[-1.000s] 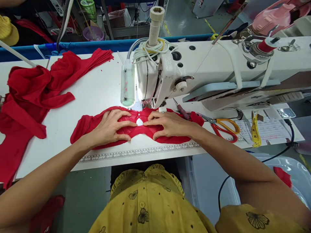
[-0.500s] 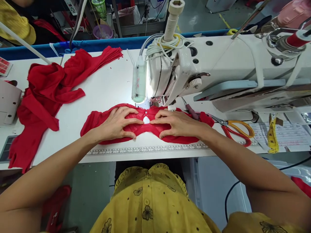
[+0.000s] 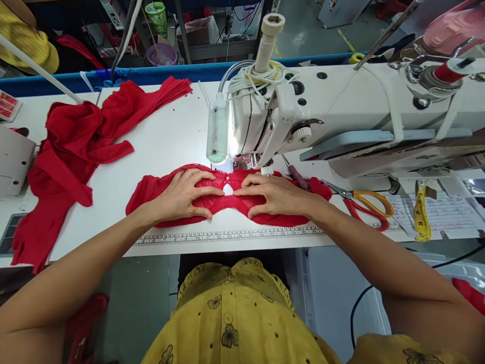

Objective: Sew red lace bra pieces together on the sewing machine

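A red bra point(image 3: 226, 203) lies spread across the white table, its middle in front of the sewing machine's presser foot area point(image 3: 244, 164). My left hand point(image 3: 185, 194) rests on the left cup, fingers spread and palm down. On the right cup lies my right hand point(image 3: 275, 194), its fingers also apart and pressing the cloth. Between my two index fingertips a small opening at the bra's centre shows the white surface below. The needle is too small to make out. A purple-handled pointed tool point(image 3: 297, 177) lies just beyond my right hand.
Orange-and-red-handled scissors point(image 3: 366, 205), a yellow tape measure point(image 3: 420, 212) and a written sheet point(image 3: 450, 212) lie to the right. A printed ruler point(image 3: 227, 236) runs along the front edge. Red fabric pieces point(image 3: 76, 141) are heaped at left. A lit lamp point(image 3: 217, 131) hangs beside the machine head.
The camera view has shifted slightly. Both hands keep their place on the bra, with no clear movement of the cloth.
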Tool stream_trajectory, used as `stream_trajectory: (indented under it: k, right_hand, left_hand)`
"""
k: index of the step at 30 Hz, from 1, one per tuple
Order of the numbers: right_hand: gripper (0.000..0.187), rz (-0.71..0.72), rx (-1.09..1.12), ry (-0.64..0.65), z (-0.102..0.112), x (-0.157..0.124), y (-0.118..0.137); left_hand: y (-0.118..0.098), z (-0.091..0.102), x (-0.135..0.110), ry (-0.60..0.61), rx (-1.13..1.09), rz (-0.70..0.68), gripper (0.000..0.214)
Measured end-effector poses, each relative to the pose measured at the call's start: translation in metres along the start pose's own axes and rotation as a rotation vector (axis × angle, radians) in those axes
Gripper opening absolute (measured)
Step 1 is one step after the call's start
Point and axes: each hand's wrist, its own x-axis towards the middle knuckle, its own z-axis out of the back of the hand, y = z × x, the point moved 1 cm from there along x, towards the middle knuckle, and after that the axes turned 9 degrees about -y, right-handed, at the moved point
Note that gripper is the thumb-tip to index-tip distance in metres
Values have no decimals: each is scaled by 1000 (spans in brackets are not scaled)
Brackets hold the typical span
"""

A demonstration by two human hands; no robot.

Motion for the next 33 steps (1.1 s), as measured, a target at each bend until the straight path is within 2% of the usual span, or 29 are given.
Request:
stream_trajectory:
  k: [13,33]
  right_hand:
    - [49,18,-3,-14,0,0,-1]
    - [54,14,2,-11,0,-1,-2]
  left_hand:
    - [3,-3,-2,-31,13,-20,65]
    - [5,-5,0,-33,18,-17,69]
